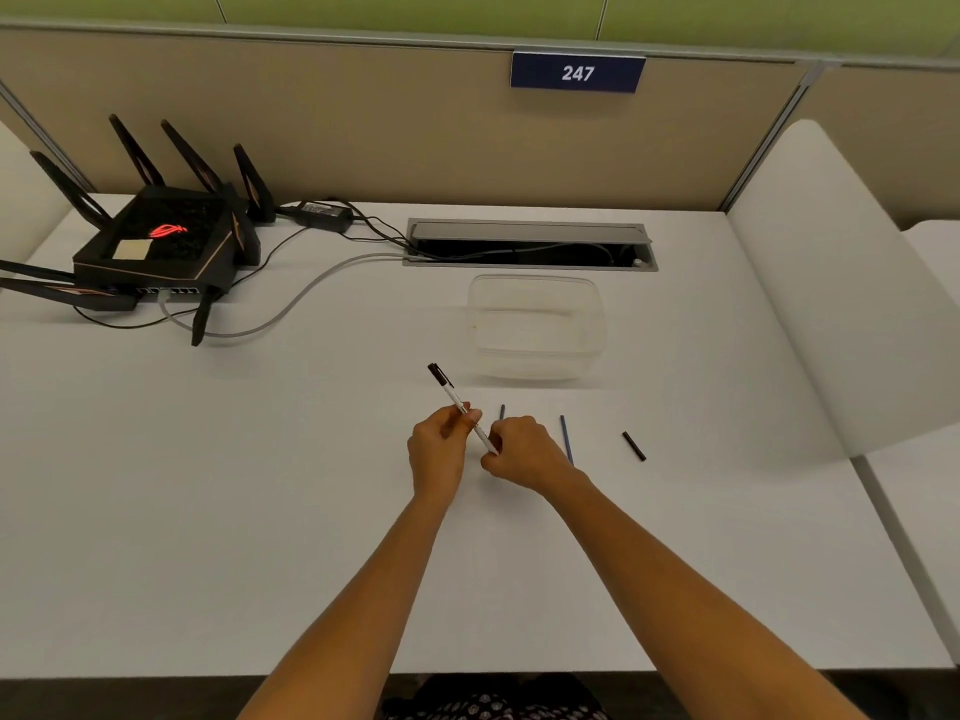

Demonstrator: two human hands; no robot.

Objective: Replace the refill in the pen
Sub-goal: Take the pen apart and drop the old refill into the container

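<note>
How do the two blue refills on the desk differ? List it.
Visibility: the blue refill right of the right hand shows nearly whole; the blue refill behind the right hand shows only its far tip above the knuckles.
Pose: the right one slants, its far end leaning left; the hidden one looks closer to straight away from the person.
Shared: both are thin, blue, and lie on the white desk, unheld.
</note>
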